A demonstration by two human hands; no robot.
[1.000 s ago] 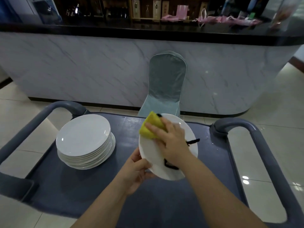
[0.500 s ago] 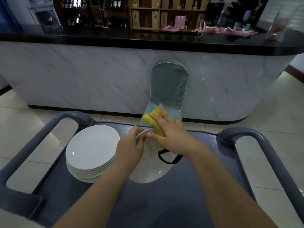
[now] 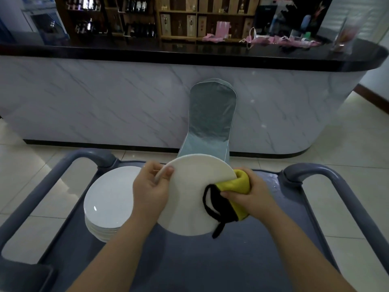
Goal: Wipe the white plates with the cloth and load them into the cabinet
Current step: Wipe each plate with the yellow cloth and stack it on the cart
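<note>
Cloth point(image 3: 235, 186) shifted to plate point(image 3: 189, 197) right edge, both hands gripping

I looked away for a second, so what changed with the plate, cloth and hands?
The left hand moved its grip on the plate from the near edge to the upper left rim, tipping it up. The right hand slid the yellow cloth from the plate's face to its right rim. The plate stack stayed on the cart.

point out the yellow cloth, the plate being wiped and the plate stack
yellow cloth point(image 3: 236, 183): head view, yellow fold at plate's rim
held white plate point(image 3: 187, 199): head view, middle of its bare face
stack of white plates point(image 3: 109, 199): head view, top plate's face
</note>
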